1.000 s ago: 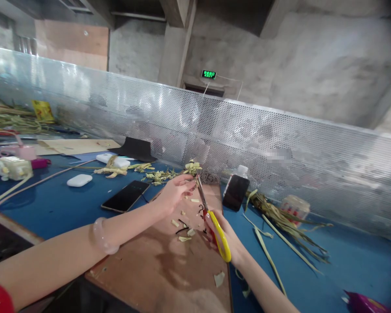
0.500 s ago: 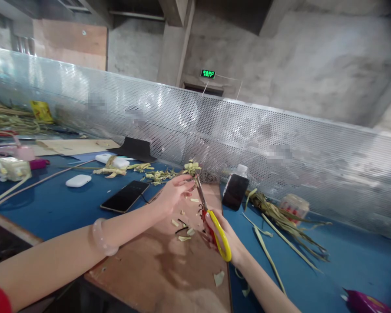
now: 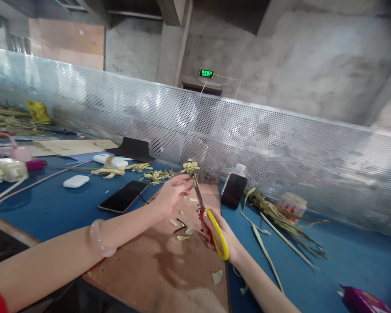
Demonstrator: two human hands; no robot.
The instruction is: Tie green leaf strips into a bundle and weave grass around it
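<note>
Between its fingertips my left hand (image 3: 173, 194) pinches a small piece woven from pale green leaf strips (image 3: 190, 167), held up over the far end of the brown board (image 3: 179, 278). My right hand (image 3: 220, 234) grips scissors with yellow and red handles (image 3: 217, 234). Their blades point up and away, with the tips touching or very near the underside of the woven piece. The exact contact of the tips is too small to make out. Beneath both hands, leaf clippings (image 3: 183, 238) and thin black bits lie scattered on the board.
Left of the board lie a dark phone (image 3: 123, 197), a white earphone case (image 3: 76, 181) and a pile of small leaf pieces (image 3: 158, 176). To the right, another phone (image 3: 233, 191) leans on a bottle, near dried leaf strips (image 3: 285, 217). A perforated metal screen (image 3: 263, 139) stands behind.
The whole view has shifted slightly, so everything sits a little further left. My hands, the woven piece and the scissors keep nearly the same positions relative to each other.
</note>
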